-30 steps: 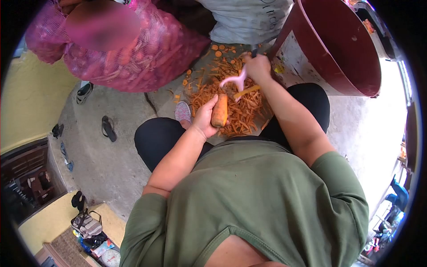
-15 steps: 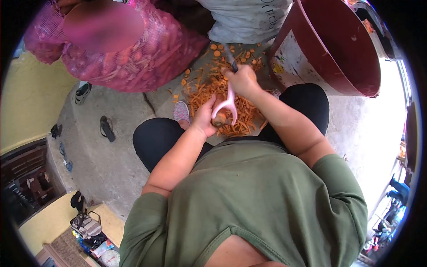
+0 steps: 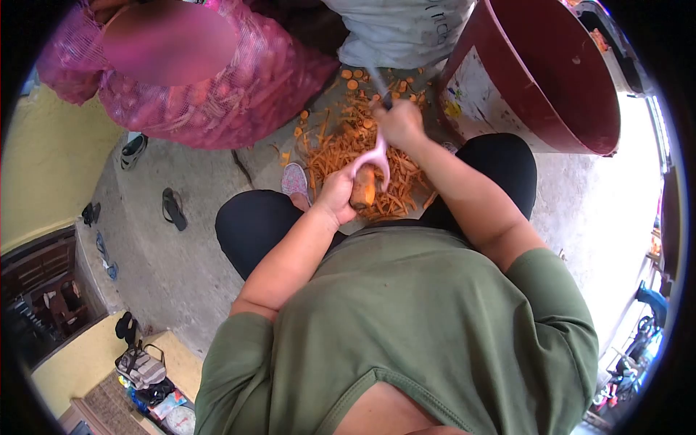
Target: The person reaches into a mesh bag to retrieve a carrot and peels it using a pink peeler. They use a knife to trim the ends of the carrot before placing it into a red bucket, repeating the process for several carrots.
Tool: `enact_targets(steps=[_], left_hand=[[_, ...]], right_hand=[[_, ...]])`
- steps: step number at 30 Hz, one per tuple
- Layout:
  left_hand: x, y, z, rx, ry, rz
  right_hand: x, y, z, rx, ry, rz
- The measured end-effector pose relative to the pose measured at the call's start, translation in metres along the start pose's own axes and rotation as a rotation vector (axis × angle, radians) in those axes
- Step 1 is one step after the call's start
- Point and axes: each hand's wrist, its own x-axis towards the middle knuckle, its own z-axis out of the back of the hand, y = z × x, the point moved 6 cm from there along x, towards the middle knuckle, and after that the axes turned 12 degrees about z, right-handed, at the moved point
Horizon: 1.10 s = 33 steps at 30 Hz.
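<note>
Orange peelings [image 3: 341, 148] litter the concrete floor [image 3: 181, 246] beyond both hands. The left hand [image 3: 335, 194] grips a carrot [image 3: 363, 186]; the right hand [image 3: 397, 123], just beyond, clasps a pink peeler [image 3: 373, 156] set against it.

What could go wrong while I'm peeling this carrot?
The peeler in your right hand works close to the left hand gripping the carrot, so a slip could cut that hand. The peelings piled on the floor by your shoe could be slippery underfoot.
</note>
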Motion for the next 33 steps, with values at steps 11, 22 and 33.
enact_targets(steps=[11,22,33], left_hand=[[-0.002,-0.002,-0.009,-0.037,0.033,0.030],[0.009,0.000,0.006,-0.131,-0.019,0.058],[0.006,-0.003,0.001,-0.091,-0.003,0.030]], right_hand=[[-0.019,0.016,-0.001,0.070,0.005,0.126],[-0.028,0.030,0.005,0.115,0.050,0.153],[-0.033,0.034,0.006,0.049,0.081,0.184]])
